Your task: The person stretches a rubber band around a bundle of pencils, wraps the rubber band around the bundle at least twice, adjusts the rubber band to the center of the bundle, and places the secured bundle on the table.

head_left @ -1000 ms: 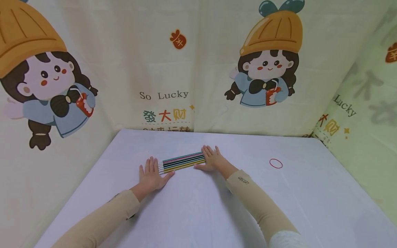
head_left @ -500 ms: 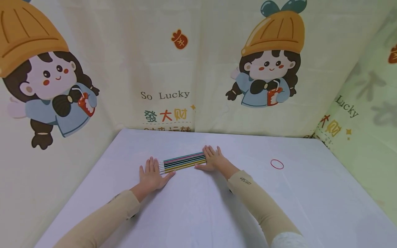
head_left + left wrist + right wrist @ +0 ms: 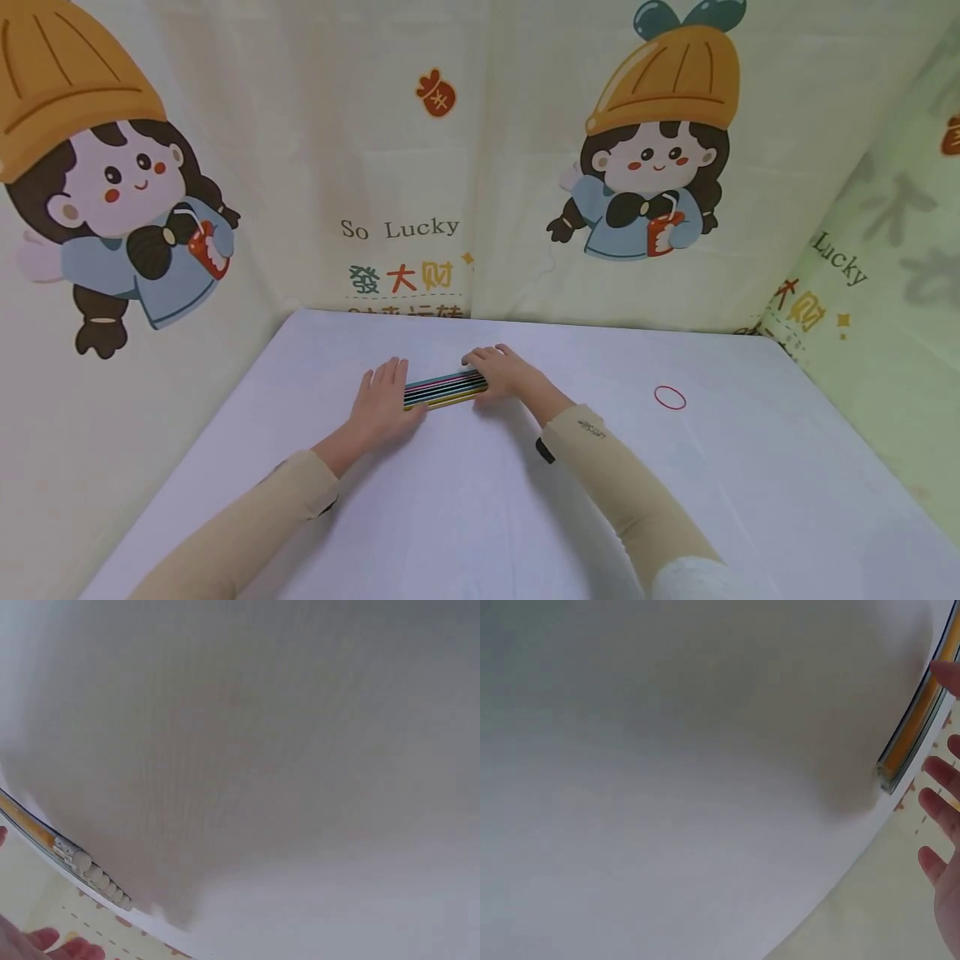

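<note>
A flat row of several striped pencils (image 3: 446, 388) lies side by side on the white table, slanting up to the right in the head view. My left hand (image 3: 381, 402) lies over their left end with straight fingers, its thumb along the near edge. Over the right end is my right hand (image 3: 504, 373), its fingers loosely bent and partly covering the tips. White eraser ends of the pencils (image 3: 86, 866) show in the left wrist view, below the raised fingertips. In the right wrist view, the thumb (image 3: 946, 676) overlaps the yellow pencil (image 3: 907, 739), while the other fingers are spread apart.
A thin red ring (image 3: 670, 397) lies on the white table (image 3: 600, 358) to the right of the right hand. Cream curtains (image 3: 510, 275) with cartoon prints hang behind the table and at both sides.
Both hands have moved inward from the pencils' ends to lie over them. The left hand now covers the erasers, and the right hand's fingers have bent. The pencils look unmoved.
</note>
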The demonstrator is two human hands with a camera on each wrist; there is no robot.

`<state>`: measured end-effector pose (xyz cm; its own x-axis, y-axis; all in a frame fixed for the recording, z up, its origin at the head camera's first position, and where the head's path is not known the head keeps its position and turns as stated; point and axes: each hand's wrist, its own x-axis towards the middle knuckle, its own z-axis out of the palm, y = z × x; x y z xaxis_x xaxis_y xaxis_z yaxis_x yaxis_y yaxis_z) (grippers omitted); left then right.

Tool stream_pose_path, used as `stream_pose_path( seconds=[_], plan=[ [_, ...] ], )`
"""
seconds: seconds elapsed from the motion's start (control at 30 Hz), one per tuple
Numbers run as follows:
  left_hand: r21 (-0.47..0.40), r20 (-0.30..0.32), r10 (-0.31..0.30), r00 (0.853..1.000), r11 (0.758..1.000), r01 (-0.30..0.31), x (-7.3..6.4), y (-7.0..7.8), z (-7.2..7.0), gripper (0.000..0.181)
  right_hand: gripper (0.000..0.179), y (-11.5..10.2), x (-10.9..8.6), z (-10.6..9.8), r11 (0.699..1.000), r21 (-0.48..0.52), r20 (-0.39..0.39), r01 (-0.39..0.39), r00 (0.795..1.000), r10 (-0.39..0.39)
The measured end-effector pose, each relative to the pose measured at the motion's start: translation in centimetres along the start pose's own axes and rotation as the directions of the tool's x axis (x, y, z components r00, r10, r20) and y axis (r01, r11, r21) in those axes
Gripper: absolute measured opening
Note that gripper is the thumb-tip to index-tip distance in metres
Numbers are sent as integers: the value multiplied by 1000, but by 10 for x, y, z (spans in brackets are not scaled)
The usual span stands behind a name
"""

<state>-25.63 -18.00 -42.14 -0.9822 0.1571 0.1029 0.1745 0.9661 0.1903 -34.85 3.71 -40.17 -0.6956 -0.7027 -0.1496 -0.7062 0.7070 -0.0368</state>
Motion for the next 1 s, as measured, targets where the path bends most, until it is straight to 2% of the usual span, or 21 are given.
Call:
stream_pose_path(
  seconds=[0.2,0.4,0.6,0.77,1.0],
  plan=[
    [169,79,57,995,983,-69,5,2,-1,74,61,-13,10,-1,993,-114,20,21,1000,-19],
    [247,155,59,986,964,-97,11,-1,2,74,57,-23,16,-3,988,-155,54,-4,998,12],
    [256,185,54,981,961,-101,15,-2,6,74,56,-26,21,0,984,-175,74,-15,997,29],
    [231,172,54,984,968,-94,19,-3,10,68,55,-27,25,2,978,-207,70,-10,997,25],
    [257,172,62,983,961,-106,22,0,13,66,50,-29,26,2,973,-231,73,1,997,16]
  ],
)
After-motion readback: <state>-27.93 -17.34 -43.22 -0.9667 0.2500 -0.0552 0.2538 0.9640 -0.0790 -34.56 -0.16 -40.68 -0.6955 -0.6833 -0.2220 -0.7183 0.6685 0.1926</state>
